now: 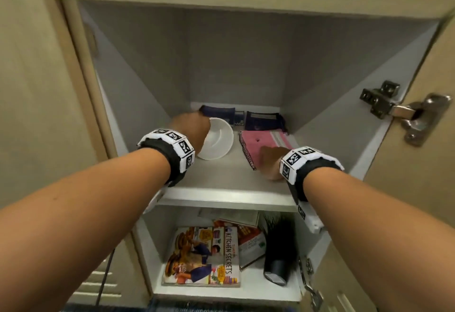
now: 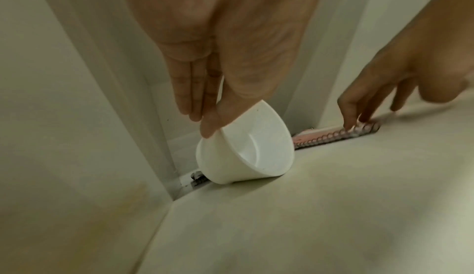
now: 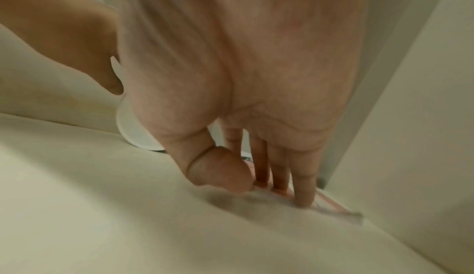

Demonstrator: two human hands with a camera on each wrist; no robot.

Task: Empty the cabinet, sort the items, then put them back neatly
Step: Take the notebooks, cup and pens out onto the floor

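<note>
A white bowl (image 1: 218, 139) stands tilted on the cabinet's upper shelf (image 1: 221, 181), one side of its rim down on the board. My left hand (image 2: 202, 124) pinches the raised part of the bowl's (image 2: 246, 152) rim, thumb against fingers. To the right lies a pink spiral notebook (image 1: 261, 141), flat on the shelf. My right hand (image 3: 277, 189) rests its straight fingers on the near end of the notebook (image 3: 330, 201); the bent thumb hovers just off its edge. Seen in the left wrist view, those fingertips (image 2: 359, 116) touch the cover near the spiral binding (image 2: 333, 136).
Two dark blue pouches (image 1: 264, 121) lie against the back wall behind the bowl and notebook. The lower shelf holds a "Kitchen Secrets" book (image 1: 204, 255), more books and a black cylinder (image 1: 278, 260) lying down. Both doors stand open; a metal hinge (image 1: 398, 109) juts out at the right.
</note>
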